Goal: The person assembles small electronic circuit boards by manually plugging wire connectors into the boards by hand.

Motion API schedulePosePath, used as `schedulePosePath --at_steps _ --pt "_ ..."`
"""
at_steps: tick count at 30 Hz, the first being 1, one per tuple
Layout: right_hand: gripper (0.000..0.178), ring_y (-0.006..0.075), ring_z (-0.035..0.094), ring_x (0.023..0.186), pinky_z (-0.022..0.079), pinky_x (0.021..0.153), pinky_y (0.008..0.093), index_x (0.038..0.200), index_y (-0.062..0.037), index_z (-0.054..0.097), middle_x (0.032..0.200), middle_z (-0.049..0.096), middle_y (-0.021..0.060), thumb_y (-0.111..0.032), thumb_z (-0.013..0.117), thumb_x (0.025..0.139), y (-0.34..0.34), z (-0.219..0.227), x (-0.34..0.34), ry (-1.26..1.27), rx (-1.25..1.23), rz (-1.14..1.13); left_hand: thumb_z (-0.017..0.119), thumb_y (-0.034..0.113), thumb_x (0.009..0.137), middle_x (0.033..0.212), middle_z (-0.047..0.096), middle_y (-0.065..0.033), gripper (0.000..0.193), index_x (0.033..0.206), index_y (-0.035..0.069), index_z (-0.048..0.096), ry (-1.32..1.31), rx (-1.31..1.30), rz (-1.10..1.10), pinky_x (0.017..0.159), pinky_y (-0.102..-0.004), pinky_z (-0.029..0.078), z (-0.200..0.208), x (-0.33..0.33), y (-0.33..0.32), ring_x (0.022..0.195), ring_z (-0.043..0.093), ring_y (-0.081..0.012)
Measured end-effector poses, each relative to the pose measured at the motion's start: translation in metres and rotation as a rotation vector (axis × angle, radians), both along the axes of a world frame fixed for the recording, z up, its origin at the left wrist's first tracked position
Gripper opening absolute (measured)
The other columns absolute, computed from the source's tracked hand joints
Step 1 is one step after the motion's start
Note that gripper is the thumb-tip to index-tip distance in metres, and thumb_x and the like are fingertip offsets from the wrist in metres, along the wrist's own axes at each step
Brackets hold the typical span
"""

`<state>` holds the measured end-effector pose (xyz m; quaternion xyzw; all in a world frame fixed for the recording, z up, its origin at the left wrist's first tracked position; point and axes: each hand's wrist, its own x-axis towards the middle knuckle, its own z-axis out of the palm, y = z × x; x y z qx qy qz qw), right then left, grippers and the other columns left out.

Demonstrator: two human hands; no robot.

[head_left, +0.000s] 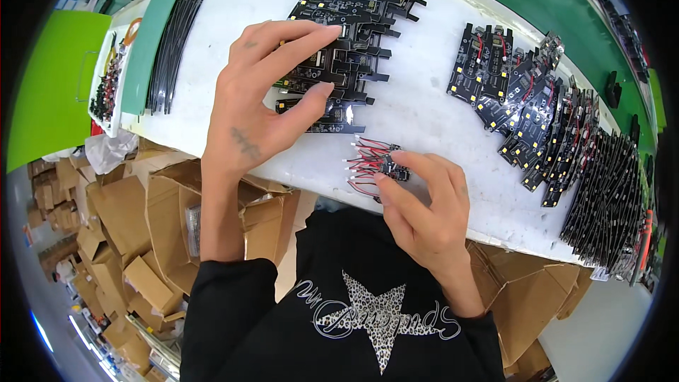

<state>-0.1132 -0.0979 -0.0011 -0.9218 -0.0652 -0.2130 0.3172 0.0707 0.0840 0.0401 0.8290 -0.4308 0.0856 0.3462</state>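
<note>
My left hand [262, 92] is over a row of overlapping black circuit boards [353, 3] with pale yellow squares. Its thumb and index finger are spread apart above the boards, with nothing plainly lifted between them. Closer to me, my right hand [435, 205] is at a small heap of little black wired boards [391, 167] with red and black leads and white plugs. The thumb and index fingertips sit on either side of one little board at the heap's right end. The other right fingers are bent under and partly hidden.
On the right, more boards with red wires [527, 110] fan out beside a dense bundle of black strips [607, 201]. At the left lie long black strips [173, 46], a green mat [147, 56] and a white tray [106, 88] of small parts. Cardboard boxes [170, 205] stand below the white table.
</note>
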Motion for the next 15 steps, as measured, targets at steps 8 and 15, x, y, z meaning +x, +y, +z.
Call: schedulePosePath --at_steps 8,15 --pt "0.037 0.0283 0.064 0.096 0.051 0.081 0.0376 0.102 -0.0064 0.073 0.112 0.069 0.0091 -0.004 0.080 0.066 -0.005 -0.004 -0.004 -0.103 0.112 -0.016 0.085 0.018 0.074 0.139 0.056 -0.0112 0.074 0.142 0.009 0.057 0.013 0.046 0.012 0.108 -0.0422 0.041 -0.007 -0.003 -0.023 0.126 0.050 -0.0335" --pt "0.034 0.0235 0.065 0.082 0.052 0.069 0.0321 0.098 -0.0058 0.073 0.099 0.071 0.0063 -0.004 0.080 0.065 -0.001 -0.006 -0.008 -0.360 0.257 -0.047 0.078 0.011 0.081 0.127 0.060 -0.0142 0.055 0.134 0.006 0.061 -0.061 0.098 -0.307 0.097 -0.0395 0.047 0.007 -0.017 -0.101 0.115 0.057 -0.0334"
